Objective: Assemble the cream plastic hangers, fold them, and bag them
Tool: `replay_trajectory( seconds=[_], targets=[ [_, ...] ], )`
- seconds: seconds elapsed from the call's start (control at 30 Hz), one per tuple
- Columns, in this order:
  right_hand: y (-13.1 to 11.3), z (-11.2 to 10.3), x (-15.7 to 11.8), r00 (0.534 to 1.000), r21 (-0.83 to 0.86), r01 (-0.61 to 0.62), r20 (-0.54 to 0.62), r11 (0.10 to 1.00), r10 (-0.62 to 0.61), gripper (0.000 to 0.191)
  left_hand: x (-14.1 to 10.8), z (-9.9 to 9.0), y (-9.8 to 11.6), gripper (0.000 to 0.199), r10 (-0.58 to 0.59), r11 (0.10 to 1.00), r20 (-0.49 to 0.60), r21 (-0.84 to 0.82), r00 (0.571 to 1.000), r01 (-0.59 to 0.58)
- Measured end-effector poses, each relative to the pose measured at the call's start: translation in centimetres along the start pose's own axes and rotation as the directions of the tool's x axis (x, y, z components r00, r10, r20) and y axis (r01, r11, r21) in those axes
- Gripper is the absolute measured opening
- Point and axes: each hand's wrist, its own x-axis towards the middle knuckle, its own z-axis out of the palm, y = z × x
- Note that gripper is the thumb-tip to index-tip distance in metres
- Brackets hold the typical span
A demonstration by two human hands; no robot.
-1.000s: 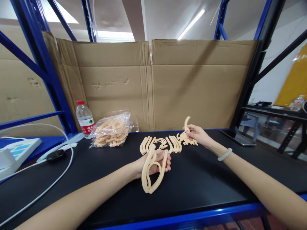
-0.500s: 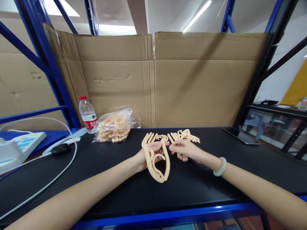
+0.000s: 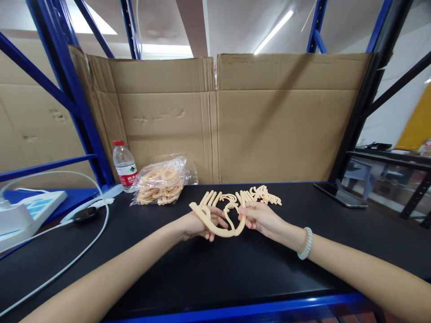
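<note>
Black table (image 3: 215,278). Beige frame (image 3: 222,232) held over table's middle. Left hand (image 3: 197,224): fingers behind frame's left side, loosely holding. Right hand (image 3: 264,218): fingers pinching its right arm. Bottle (image 3: 124,158), table's back left: red-white label (image 3: 127,175), Chinese characters, partly legible.

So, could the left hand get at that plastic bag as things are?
Probably, once it lets go: the left hand holds the pale frame, which the right hand grips too. Nothing else seems to block the way to the bag across the tabletop.
</note>
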Motion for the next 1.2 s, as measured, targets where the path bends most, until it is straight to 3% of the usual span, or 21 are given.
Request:
replay_trajectory(
  seconds=[0.1, 0.17, 0.27, 0.37, 0.5, 0.6, 0.73, 0.9, 0.97, 1.07, 1.13, 1.2],
  targets=[
    [0.2, -0.5, 0.3, 0.992, 0.001, 0.074, -0.101, 0.997, -0.074, 0.034, -1.2, -1.5, 1.2, 0.038, -0.089, 0.996, 0.149, 0.013, 0.985, 0.089],
    [0.2, -0.8, 0.5, 0.98, -0.007, 0.137, -0.147, 0.991, -0.137, 0.035, -2.0, -2.1, 2.2, 0.047, -0.178, 0.984, 0.265, 0.033, 0.948, 0.175],
    [0.0, -0.9, 0.5, 0.947, -0.041, 0.221, -0.232, 0.974, -0.224, 0.036, -2.8, -2.1, 3.5, 0.057, -0.201, 0.976, 0.334, -0.016, 0.921, 0.219],
    [-0.3, -0.6, 0.2, 0.934, -0.115, 0.222, -0.261, 0.968, -0.245, 0.038, -2.6, -1.0, 3.5, 0.051, -0.106, 0.971, 0.236, -0.184, 0.966, 0.151],
    [-0.1, 0.2, -0.3, 0.952, -0.226, 0.221, -0.16, 0.949, -0.26, 0.04, -1.4, 1.0, 1.9, 0.029, 0.037, 0.954, 0.044, -0.3, 0.998, -0.022],
    [0.3, 0.6, -0.6, 0.959, -0.231, 0.244, -0.089, 0.942, -0.27, 0.047, -0.7, 1.9, 0.7, 0.031, 0.125, 0.976, -0.041, -0.173, 0.991, -0.13],
    [0.3, 0.7, -0.7, 0.95, -0.208, 0.27, -0.103, 0.94, -0.296, 0.064, -0.3, 2.4, 0.0, 0.037, 0.203, 0.978, -0.091, 0.057, 0.975, -0.199],
    [-0.2, -0.3, -0.3, 0.875, -0.304, 0.363, -0.215, 0.881, -0.435, 0.077, 0.0, 2.2, -0.3, 0.038, 0.283, 0.958, -0.207, 0.016, 0.937, -0.286],
    [-0.3, -0.8, -0.3, 0.803, -0.473, 0.384, -0.252, 0.793, -0.54, 0.075, 0.1, 2.1, -0.4, 0.04, 0.303, 0.947, -0.257, -0.023, 0.918, -0.32],
    [-0.4, -1.1, -0.6, 0.669, -0.788, 0.348, -0.17, 0.507, -0.723, 0.045, 0.0, 2.3, -0.5, 0.043, 0.296, 0.939, -0.302, -0.084, 0.906, -0.335],
    [-0.5, -1.0, -0.8, 0.62, -0.884, 0.325, -0.069, 0.336, -0.781, 0.027, -0.1, 2.5, -0.6, 0.046, 0.27, 0.935, -0.321, -0.136, 0.908, -0.327],
    [-0.5, -0.9, -1.0, 0.586, -0.922, 0.313, 0.0, 0.226, -0.81, 0.025, -0.2, 2.9, -0.6, 0.049, 0.236, 0.931, -0.337, -0.191, 0.911, -0.312]
  ],
)
